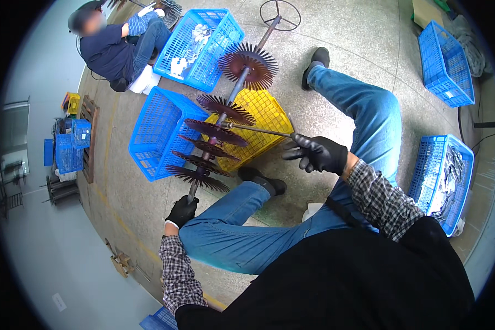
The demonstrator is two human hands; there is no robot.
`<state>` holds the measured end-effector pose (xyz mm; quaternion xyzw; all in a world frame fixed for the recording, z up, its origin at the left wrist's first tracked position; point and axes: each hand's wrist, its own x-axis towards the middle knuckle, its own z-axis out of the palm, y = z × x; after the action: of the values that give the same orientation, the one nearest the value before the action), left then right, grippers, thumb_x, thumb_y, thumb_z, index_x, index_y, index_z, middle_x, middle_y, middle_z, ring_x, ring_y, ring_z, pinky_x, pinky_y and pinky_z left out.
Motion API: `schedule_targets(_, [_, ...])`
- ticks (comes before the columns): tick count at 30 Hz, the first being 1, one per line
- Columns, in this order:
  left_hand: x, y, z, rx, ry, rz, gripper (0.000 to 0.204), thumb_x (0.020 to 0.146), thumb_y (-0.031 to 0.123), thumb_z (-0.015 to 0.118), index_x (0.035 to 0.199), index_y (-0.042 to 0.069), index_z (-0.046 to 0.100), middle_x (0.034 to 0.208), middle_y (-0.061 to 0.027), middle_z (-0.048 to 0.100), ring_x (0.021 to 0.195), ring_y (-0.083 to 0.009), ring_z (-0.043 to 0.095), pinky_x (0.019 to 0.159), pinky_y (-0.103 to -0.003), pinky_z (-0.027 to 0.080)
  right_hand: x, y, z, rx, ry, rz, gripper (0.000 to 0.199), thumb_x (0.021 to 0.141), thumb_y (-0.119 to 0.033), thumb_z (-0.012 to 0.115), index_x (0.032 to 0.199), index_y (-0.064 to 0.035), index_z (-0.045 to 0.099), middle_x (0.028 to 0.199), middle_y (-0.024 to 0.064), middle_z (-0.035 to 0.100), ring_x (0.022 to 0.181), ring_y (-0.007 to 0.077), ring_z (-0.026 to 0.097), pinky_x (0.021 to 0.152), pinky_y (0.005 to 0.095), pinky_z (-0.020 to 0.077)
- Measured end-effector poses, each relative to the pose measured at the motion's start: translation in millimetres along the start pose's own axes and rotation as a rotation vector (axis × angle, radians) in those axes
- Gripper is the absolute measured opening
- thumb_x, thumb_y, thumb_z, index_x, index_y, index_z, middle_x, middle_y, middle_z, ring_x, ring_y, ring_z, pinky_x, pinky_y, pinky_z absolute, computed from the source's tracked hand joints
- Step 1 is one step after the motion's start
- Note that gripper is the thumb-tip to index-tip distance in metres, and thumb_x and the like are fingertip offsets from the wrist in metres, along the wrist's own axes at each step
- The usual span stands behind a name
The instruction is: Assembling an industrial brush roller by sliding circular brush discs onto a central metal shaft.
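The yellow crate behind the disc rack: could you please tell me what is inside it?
Only bare lattice shows in the yellow crate; no contents are visible. The rack's dark toothed discs cover its left part, so that part cannot be seen.

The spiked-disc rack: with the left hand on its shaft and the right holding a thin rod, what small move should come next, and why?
Probably ease the thin rod a little further in along the disc tiers. Its tip already lies among the dark red spiked discs, the right hand grips its near end, and the left hand grips the lower end of the rack's shaft, apparently steadying it.
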<state>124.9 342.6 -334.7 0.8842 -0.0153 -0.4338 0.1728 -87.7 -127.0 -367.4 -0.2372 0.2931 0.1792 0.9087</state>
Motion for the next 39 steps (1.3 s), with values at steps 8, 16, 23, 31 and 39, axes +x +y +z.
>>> schedule_targets(8, [2.1,2.1,2.1,-0.024,-0.013,-0.004,0.025,0.089,0.026,0.059,0.103,0.006,0.066,0.073,-0.006,0.062,0.058,-0.0177,0.055,0.054,-0.032,0.043,23.2,-2.3,-17.7,-0.625,0.295,0.045,0.045,0.101,-0.044,0.055,0.094,-0.0021,0.071,0.059,0.0101,0.063,0.041,0.0155,0.049,0.04,0.0263,0.0398])
schedule_targets(16, [-1.1,7.6,1.6,0.021,-0.001,-0.01,0.025,0.09,0.025,0.058,0.104,0.007,0.065,0.072,-0.0056,0.061,0.057,-0.0174,0.054,0.053,-0.032,0.042,35.3,15.4,-8.5,-0.33,0.549,-0.073,0.037,0.101,-0.035,0.057,0.08,-0.0051,0.061,0.06,0.0102,0.063,0.041,0.0155,0.051,0.036,0.0263,0.0375])
schedule_targets(23, [-1.3,8.5,1.7,0.029,-0.017,-0.01,0.027,0.092,0.025,0.055,0.107,0.005,0.066,0.076,-0.0071,0.062,0.061,-0.0184,0.057,0.058,-0.031,0.045,27.9,9.2,5.2,-0.748,0.619,-0.207,0.031,0.098,-0.027,0.061,0.1,0.0034,0.064,0.069,0.01,0.064,0.046,0.0188,0.058,0.04,0.0298,0.0442])
schedule_targets(31, [5.6,-6.9,0.7,-0.024,-0.016,0.006,0.026,0.091,0.024,0.055,0.105,0.006,0.065,0.074,-0.0063,0.061,0.059,-0.0178,0.055,0.055,-0.032,0.043,-4.7,-5.8,4.1,-0.209,0.198,-0.177,0.026,0.1,-0.024,0.057,0.113,-0.0026,0.063,0.076,0.0123,0.07,0.058,0.0166,0.062,0.049,0.0268,0.0488])
schedule_targets(39, [7.0,-6.0,1.2,-0.009,-0.004,-0.012,0.026,0.089,0.025,0.057,0.105,0.006,0.066,0.074,-0.007,0.062,0.058,-0.0182,0.055,0.054,-0.032,0.042,-4.5,-12.4,-1.6,-1.181,0.164,-0.43,0.028,0.101,-0.03,0.057,0.108,-0.0052,0.068,0.076,0.0136,0.07,0.075,0.0173,0.066,0.058,0.027,0.05])
